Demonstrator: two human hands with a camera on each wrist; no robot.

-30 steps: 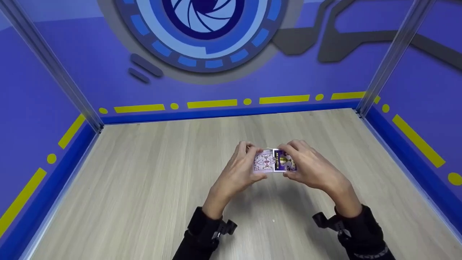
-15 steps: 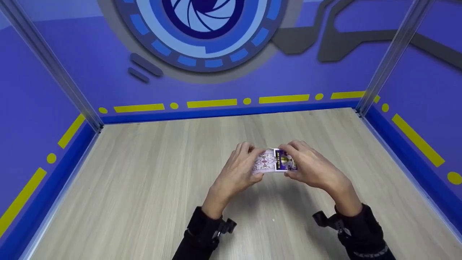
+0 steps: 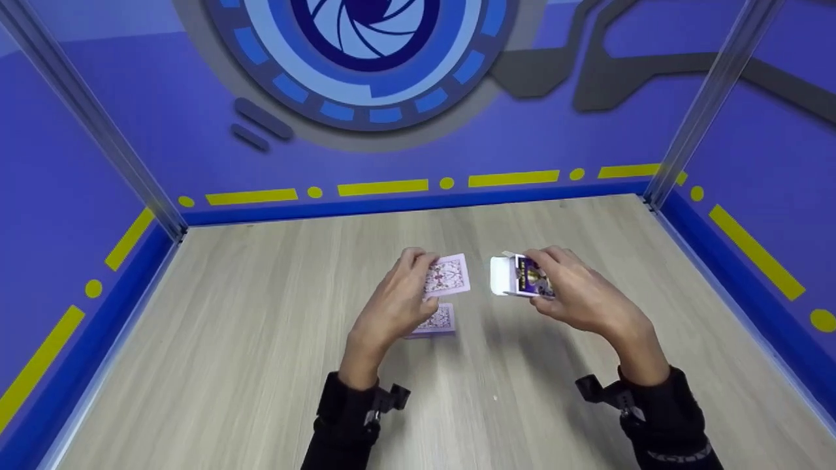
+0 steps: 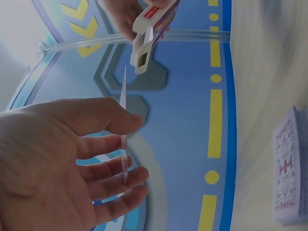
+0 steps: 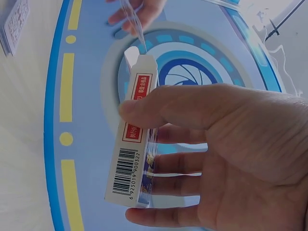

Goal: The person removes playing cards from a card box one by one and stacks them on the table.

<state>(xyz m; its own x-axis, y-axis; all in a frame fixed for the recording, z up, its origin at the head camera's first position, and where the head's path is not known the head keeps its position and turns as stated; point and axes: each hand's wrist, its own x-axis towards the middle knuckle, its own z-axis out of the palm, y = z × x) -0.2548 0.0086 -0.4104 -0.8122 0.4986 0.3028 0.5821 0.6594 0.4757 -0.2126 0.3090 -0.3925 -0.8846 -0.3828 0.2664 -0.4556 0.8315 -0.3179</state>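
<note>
My left hand (image 3: 392, 297) pinches a playing card (image 3: 449, 275) by its edges, thumb on the near edge and fingers on the far one. It shows a patterned pinkish-white back, and looks very thin edge-on in the left wrist view. Under and beside that hand, a deck of playing cards (image 3: 440, 319) lies on the table, back pattern up. Over to the right, my right hand (image 3: 584, 294) grips a small white and purple card box (image 5: 126, 163) along its sides. Its white flap (image 3: 501, 275) hangs open toward the card, with a gap between them.
A pale wood-grain table (image 3: 261, 339) lies below both hands. Blue printed panels (image 3: 366, 163) with yellow marks enclose it at the back and sides, joined by metal corner posts (image 3: 686, 124).
The cards have come out of the box. The deck now lies on the table, while my left hand has moved left with a card and my right hand slightly right with the box.
</note>
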